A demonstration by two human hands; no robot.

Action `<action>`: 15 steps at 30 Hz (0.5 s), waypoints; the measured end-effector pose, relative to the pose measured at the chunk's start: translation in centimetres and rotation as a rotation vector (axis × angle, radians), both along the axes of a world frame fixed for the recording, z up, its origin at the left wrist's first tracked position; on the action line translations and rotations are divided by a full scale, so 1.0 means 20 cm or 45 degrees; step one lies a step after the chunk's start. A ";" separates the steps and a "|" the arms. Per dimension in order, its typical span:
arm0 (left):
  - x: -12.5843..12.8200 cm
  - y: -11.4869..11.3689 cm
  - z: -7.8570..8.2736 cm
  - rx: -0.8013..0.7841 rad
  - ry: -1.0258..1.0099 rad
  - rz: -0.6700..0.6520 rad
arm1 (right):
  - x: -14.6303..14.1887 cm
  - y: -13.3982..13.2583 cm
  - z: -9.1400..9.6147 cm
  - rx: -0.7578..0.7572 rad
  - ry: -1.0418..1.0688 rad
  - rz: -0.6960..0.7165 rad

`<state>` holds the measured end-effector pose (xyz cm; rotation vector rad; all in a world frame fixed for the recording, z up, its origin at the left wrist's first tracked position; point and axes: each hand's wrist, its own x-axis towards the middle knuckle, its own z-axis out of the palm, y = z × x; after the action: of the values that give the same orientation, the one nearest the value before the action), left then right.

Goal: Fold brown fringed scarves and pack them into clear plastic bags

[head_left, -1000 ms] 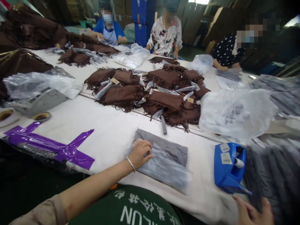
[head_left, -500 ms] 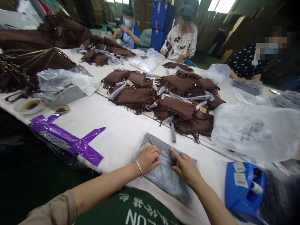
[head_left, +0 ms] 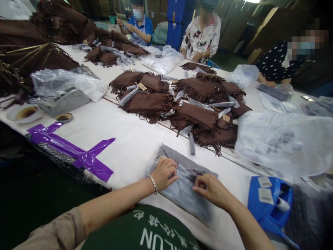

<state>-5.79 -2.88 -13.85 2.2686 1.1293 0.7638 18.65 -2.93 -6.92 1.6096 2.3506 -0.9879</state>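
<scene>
From the head camera, the person's right hand had just come in from beside the blue tape dispenser and now lay on the grey fringed scarf, which sat flat on the white desk directly in front of the person. The left hand, a silver bangle at its wrist, pressed the scarf's left side, while the right hand pressed its right side, so both hands now shared the one piece. Each grip was narrow, the fingers curled down on the cloth, though I could not tell whether either pinched a fold. Beyond the scarf lay piles of brown fringed scarves, with a large clear plastic bag off to their right. Strips of purple tape lay left of the scarf, and a co-worker in a blue top sat far beyond it.
</scene>
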 end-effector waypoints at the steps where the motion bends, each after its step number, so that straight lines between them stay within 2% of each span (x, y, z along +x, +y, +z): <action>1: 0.00 0.00 0.00 0.005 0.004 -0.001 | -0.01 0.02 -0.02 0.017 -0.100 0.028; 5: 0.00 0.00 -0.01 0.035 0.030 -0.005 | -0.05 0.10 -0.12 0.011 -0.289 0.057; 8: 0.00 0.00 -0.01 0.044 0.034 -0.008 | -0.04 0.13 -0.13 -0.048 -0.298 0.007; 12: 0.00 0.00 -0.01 0.034 0.022 -0.001 | 0.04 0.12 -0.05 -0.246 -0.140 -0.082; 15: 0.00 0.00 0.00 0.042 0.022 -0.004 | 0.09 0.09 0.03 -0.410 0.117 -0.131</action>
<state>-5.83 -2.92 -13.86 2.3080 1.1285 0.7680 20.45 -1.15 -6.22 1.5986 2.0440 -1.4055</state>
